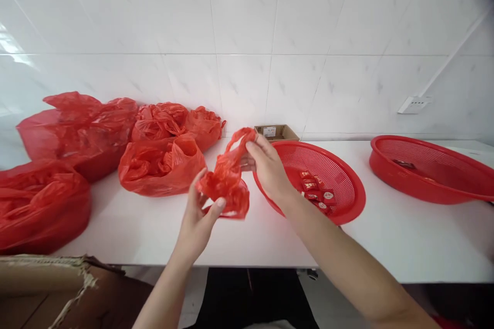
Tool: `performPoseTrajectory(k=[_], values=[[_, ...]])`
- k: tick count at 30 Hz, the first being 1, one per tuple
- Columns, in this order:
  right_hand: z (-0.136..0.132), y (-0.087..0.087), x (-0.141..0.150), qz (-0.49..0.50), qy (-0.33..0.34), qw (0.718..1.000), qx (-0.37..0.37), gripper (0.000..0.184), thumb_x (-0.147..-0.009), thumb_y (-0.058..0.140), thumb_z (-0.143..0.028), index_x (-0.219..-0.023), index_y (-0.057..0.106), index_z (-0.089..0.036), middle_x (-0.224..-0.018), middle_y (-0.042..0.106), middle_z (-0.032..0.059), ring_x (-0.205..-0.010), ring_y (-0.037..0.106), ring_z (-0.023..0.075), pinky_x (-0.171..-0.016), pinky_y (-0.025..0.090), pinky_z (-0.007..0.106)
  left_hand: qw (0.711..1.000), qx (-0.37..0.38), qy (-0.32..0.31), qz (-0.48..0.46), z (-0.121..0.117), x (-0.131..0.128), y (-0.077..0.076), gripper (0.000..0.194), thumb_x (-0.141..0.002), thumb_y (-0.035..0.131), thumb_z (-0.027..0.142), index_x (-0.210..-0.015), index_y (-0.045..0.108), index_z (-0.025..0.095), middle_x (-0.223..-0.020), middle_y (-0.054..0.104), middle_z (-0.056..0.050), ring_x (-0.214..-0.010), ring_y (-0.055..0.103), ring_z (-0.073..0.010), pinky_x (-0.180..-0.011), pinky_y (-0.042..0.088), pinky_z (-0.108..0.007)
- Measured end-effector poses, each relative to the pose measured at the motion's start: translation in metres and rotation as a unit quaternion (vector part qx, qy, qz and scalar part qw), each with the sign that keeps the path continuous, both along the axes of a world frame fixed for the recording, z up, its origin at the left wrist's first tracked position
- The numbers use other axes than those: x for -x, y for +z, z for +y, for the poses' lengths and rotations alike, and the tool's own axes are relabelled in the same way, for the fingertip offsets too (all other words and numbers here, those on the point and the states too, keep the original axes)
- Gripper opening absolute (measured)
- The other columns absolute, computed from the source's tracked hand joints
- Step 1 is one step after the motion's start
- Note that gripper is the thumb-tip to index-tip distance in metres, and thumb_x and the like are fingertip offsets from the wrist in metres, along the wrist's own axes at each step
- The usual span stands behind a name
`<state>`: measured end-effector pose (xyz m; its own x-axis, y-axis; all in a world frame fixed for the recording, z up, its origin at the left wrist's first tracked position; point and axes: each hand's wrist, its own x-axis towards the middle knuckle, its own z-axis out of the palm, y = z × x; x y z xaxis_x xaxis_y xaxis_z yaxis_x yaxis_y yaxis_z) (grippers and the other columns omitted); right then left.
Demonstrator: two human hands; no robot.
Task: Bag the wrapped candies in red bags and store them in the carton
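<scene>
A small red plastic bag (231,185) is held between both hands above the middle of the tabletop (270,247), between its front and back edges. Its looped top is pinched by the thumb and fingers of the right hand (266,164); its lower left side is met by the parted thumb and fingers of the left hand (198,223), and whether film is nipped there cannot be told. It should handle as light, limp, rather slippery and easily torn, so it is best taken by the gathered loop, with the underside supported. The film is thin, crinkled and glossy. Just to the right, glossy red packets (311,185) are held in a round, finely perforated plastic basket (349,180); a second red basket (424,187) is set toward the right edge. At the back edge a small cardboard tray (283,132) is seen, and toward the left edge bulging, wrinkled red bags (162,167) are bunched, with a ragged-edged cardboard box (104,293) placed before the front left corner
</scene>
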<state>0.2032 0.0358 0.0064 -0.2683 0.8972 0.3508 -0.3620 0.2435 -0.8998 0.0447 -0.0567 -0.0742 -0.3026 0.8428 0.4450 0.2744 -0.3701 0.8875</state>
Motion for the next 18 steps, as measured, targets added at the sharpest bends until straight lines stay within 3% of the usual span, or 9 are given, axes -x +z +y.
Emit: performPoseTrajectory(k=[1,3,5,7,12,18], values=[[-0.010,-0.009,-0.002,0.003,0.009,1.000,0.006,0.013,-0.089,0.051,-0.036,-0.085,0.053,-0.024,-0.072,0.061,-0.0029,-0.062,0.062,0.0127,-0.061,0.053,0.027,0.997,0.038,-0.047,-0.056,-0.001,-0.013,-0.003,0.069,-0.083,0.066,0.042,-0.144,0.037,0.029,-0.138,0.053,-0.011,-0.122,0.056,-0.0274,-0.092,0.051,-0.040],[-0.023,-0.023,-0.011,0.019,0.020,0.999,0.034,0.015,-0.088,0.053,-0.039,-0.085,0.054,-0.025,-0.073,0.061,-0.0020,-0.063,0.062,0.0136,-0.060,0.052,0.027,0.984,0.104,-0.082,-0.116,0.000,-0.025,-0.013,0.062,-0.080,0.068,0.042,-0.135,0.049,0.022,-0.118,0.065,-0.011,-0.104,0.064,-0.0256,-0.083,0.054,-0.036],[-0.027,-0.031,-0.025,0.043,0.004,0.997,0.066,0.016,-0.086,0.056,-0.040,-0.086,0.054,-0.024,-0.072,0.061,-0.0022,-0.062,0.061,0.0137,-0.059,0.050,0.027,0.980,0.139,-0.084,-0.111,0.001,-0.021,-0.024,0.043,-0.077,0.070,0.039,-0.114,0.063,0.017,-0.095,0.069,-0.007,-0.087,0.066,-0.0226,-0.073,0.053,-0.032],[-0.024,-0.033,-0.042,0.078,-0.048,0.993,0.079,0.015,-0.083,0.059,-0.038,-0.085,0.055,-0.023,-0.070,0.059,-0.0037,-0.061,0.058,0.0122,-0.057,0.048,0.025,0.983,0.134,-0.079,-0.101,0.001,-0.008,-0.033,0.027,-0.075,0.072,0.034,-0.094,0.067,0.016,-0.082,0.067,-0.004,-0.075,0.063,-0.0184,-0.065,0.051,-0.028],[-0.013,-0.029,-0.079,0.178,-0.168,0.967,0.072,0.015,-0.079,0.063,-0.029,-0.076,0.050,-0.021,-0.068,0.056,-0.0063,-0.061,0.053,0.0084,-0.058,0.044,0.020,0.983,0.065,-0.026,-0.171,0.000,0.016,-0.046,0.024,-0.073,0.076,0.034,-0.081,0.058,0.019,-0.074,0.062,0.002,-0.060,0.054,-0.0111,-0.055,0.046,-0.023],[-0.008,-0.027,-0.097,0.148,-0.137,0.977,0.072,0.016,-0.084,0.057,-0.032,-0.082,0.043,-0.025,-0.086,0.068,-0.0016,-0.081,0.065,0.0164,-0.065,0.048,0.026,0.994,0.068,0.053,-0.071,0.010,0.013,-0.062,0.026,-0.076,0.072,0.039,-0.084,0.059,0.019,-0.080,0.062,-0.001,-0.072,0.058,-0.0140,-0.066,0.050,-0.025]])
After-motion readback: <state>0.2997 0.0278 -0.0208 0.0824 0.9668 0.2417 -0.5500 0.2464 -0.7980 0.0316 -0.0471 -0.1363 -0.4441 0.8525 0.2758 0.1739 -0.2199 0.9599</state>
